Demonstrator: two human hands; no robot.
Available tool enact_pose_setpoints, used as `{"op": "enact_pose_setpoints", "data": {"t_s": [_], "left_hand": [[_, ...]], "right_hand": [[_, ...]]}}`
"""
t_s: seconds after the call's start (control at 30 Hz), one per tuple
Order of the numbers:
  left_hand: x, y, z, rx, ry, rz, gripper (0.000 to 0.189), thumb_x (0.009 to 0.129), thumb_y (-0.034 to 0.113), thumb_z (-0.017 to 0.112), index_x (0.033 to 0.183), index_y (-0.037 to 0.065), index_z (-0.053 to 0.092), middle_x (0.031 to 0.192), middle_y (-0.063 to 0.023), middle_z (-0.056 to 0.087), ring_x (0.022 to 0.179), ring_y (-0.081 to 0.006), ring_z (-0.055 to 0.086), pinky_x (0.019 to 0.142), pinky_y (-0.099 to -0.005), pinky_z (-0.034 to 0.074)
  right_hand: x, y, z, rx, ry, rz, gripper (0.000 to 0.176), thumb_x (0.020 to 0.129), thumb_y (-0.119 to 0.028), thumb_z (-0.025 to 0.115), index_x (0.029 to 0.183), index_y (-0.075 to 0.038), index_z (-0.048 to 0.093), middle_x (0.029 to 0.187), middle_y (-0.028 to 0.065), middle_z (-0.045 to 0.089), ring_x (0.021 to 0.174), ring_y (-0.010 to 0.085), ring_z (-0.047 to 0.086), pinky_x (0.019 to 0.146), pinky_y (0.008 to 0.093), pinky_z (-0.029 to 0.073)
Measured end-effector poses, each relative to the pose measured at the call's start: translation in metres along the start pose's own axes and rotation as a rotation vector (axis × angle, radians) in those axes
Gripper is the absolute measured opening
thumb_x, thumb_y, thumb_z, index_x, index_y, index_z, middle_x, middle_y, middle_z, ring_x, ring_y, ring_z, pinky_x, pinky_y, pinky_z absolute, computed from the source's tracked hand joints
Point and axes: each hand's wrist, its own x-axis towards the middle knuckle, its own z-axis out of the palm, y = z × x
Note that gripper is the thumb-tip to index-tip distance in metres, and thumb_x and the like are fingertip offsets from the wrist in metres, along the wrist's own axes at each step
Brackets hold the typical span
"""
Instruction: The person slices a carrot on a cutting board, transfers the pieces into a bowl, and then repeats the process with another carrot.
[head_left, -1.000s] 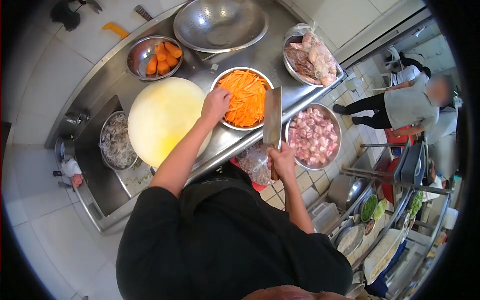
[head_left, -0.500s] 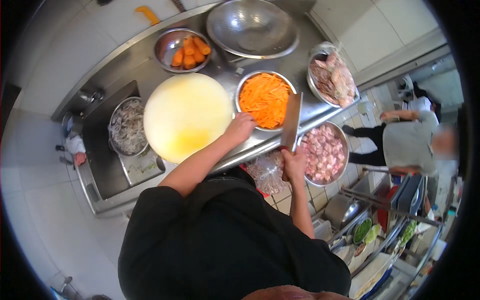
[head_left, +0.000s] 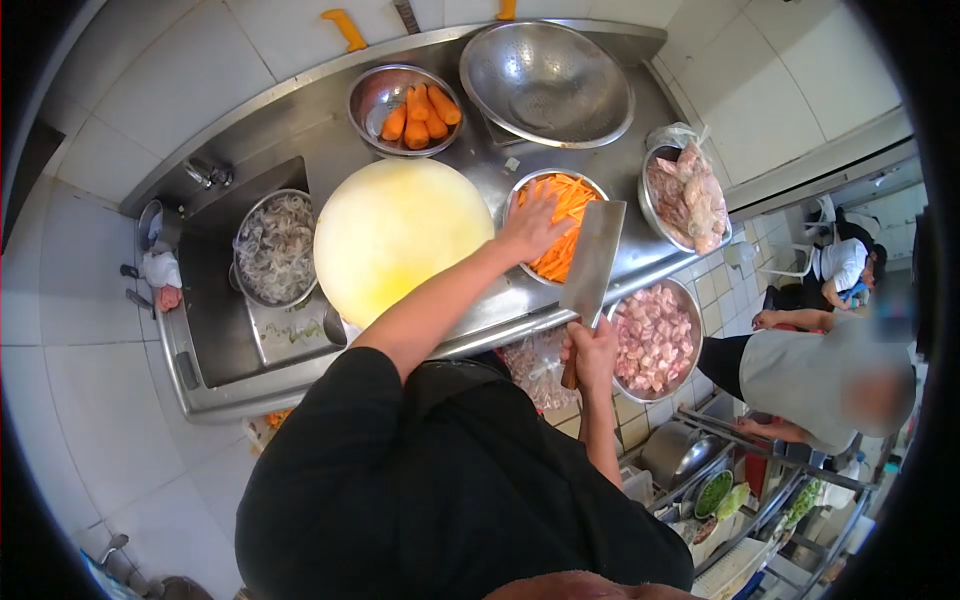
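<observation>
My left hand (head_left: 532, 225) lies on a heap of orange carrot strips (head_left: 574, 197) in a steel bowl, its fingers spread over them. In my right hand (head_left: 594, 352) is a cleaver (head_left: 597, 250), held by its wooden handle. The broad blade points away from me, beside the strips and overlapping the bowl's right side from this angle. Left of that bowl is a thick round cutting board (head_left: 400, 235), pale with yellow stains. Behind the board, several peeled carrots (head_left: 420, 118) sit in another steel bowl.
A large colander (head_left: 548, 85) is at the back. Raw meat (head_left: 688, 195) fills a bowl at the counter's right end; cubed meat (head_left: 655, 340) sits in a lower bowl. The sink (head_left: 205, 330) holds a bowl of greyish strips (head_left: 277, 250). A person (head_left: 800, 375) stands right, near a metal rack.
My left hand has moved from the near rim of the bowl onto the carrot strips, and its fingers have spread. The cleaver stays in my right hand. The view has shifted slightly.
</observation>
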Motion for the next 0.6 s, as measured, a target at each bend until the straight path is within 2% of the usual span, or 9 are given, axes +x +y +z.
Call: {"op": "enact_pose_setpoints", "data": {"t_s": [0.07,0.1,0.13,0.23,0.27,0.33,0.4,0.47,0.6], "left_hand": [[-0.006,-0.029,-0.026,0.011,0.120,0.063,0.068,0.104,0.043,0.060,0.154,-0.001,0.047,0.167,-0.0235,0.035,0.159,-0.0417,0.022,0.129,-0.0564,0.015],[-0.013,-0.044,-0.041,-0.039,0.193,0.093,0.063,0.101,0.037,0.065,0.149,-0.002,0.053,0.162,-0.0240,0.043,0.154,-0.0419,0.032,0.127,-0.0529,0.024],[-0.021,-0.059,-0.058,-0.092,0.263,0.125,0.057,0.098,0.030,0.071,0.143,-0.003,0.059,0.156,-0.0246,0.051,0.150,-0.0422,0.041,0.124,-0.0494,0.032],[-0.046,-0.098,-0.115,-0.354,0.400,0.004,0.033,0.098,0.018,0.070,0.128,0.004,0.072,0.136,-0.0173,0.070,0.131,-0.0309,0.064,0.114,-0.0379,0.047],[-0.052,-0.113,-0.129,-0.444,0.454,-0.047,0.031,0.098,0.016,0.070,0.127,0.003,0.073,0.134,-0.0163,0.071,0.127,-0.0290,0.066,0.112,-0.0368,0.048],[-0.069,-0.116,-0.169,-0.488,0.583,-0.083,0.026,0.100,0.012,0.069,0.123,0.002,0.075,0.125,-0.0137,0.075,0.118,-0.0206,0.069,0.106,-0.0322,0.050],[-0.079,-0.130,-0.187,-0.507,0.685,-0.150,0.026,0.102,0.013,0.068,0.124,0.001,0.074,0.119,-0.0116,0.077,0.112,-0.0178,0.070,0.102,-0.0315,0.052],[-0.092,-0.134,-0.192,-0.525,0.716,-0.152,0.026,0.103,0.014,0.067,0.123,-0.001,0.074,0.116,-0.0098,0.077,0.108,-0.0168,0.071,0.099,-0.0310,0.053],[-0.128,-0.129,-0.177,-0.530,0.646,-0.230,0.025,0.103,0.015,0.067,0.121,-0.001,0.075,0.115,-0.0089,0.077,0.107,-0.0163,0.071,0.097,-0.0306,0.053]], "right_hand": [[-0.003,-0.008,0.002,-0.070,-0.030,-0.015,0.018,0.096,-0.012,0.067,0.110,0.000,0.067,0.070,0.0024,0.061,0.052,0.0115,0.058,0.050,0.0263,0.047],[-0.004,-0.010,0.003,-0.102,-0.042,-0.020,0.019,0.096,-0.012,0.067,0.110,0.001,0.067,0.070,0.0020,0.061,0.052,0.0113,0.058,0.050,0.0258,0.046],[-0.003,-0.009,0.004,-0.229,-0.046,-0.011,0.028,0.095,-0.013,0.068,0.119,0.001,0.068,0.071,0.0089,0.066,0.054,0.0153,0.061,0.051,0.0321,0.049],[0.016,0.022,0.010,-0.548,-0.168,-0.206,0.038,0.093,-0.015,0.069,0.129,-0.004,0.068,0.076,0.0165,0.070,0.059,0.0243,0.067,0.060,0.0396,0.054],[0.013,0.003,0.026,-0.750,-0.212,-0.185,0.047,0.092,-0.020,0.068,0.139,-0.012,0.064,0.085,0.0213,0.073,0.072,0.0353,0.072,0.071,0.0479,0.057],[0.016,-0.011,0.061,-1.015,-0.281,-0.426,0.050,0.092,-0.025,0.068,0.141,-0.015,0.063,0.086,0.0202,0.075,0.079,0.0402,0.073,0.075,0.0511,0.058],[0.035,0.009,0.092,-1.039,-0.353,-0.607,0.050,0.091,-0.027,0.070,0.139,-0.016,0.062,0.093,0.0174,0.075,0.086,0.0362,0.074,0.076,0.0507,0.058],[0.050,0.006,0.125,-1.169,-0.456,-0.568,0.047,0.090,-0.026,0.070,0.136,-0.014,0.065,0.094,0.0151,0.074,0.089,0.0349,0.072,0.078,0.0478,0.057],[0.073,0.024,0.150,-1.086,-0.437,-0.655,0.041,0.089,-0.024,0.072,0.128,-0.012,0.070,0.095,0.0156,0.073,0.088,0.0358,0.071,0.079,0.0479,0.056]]}}
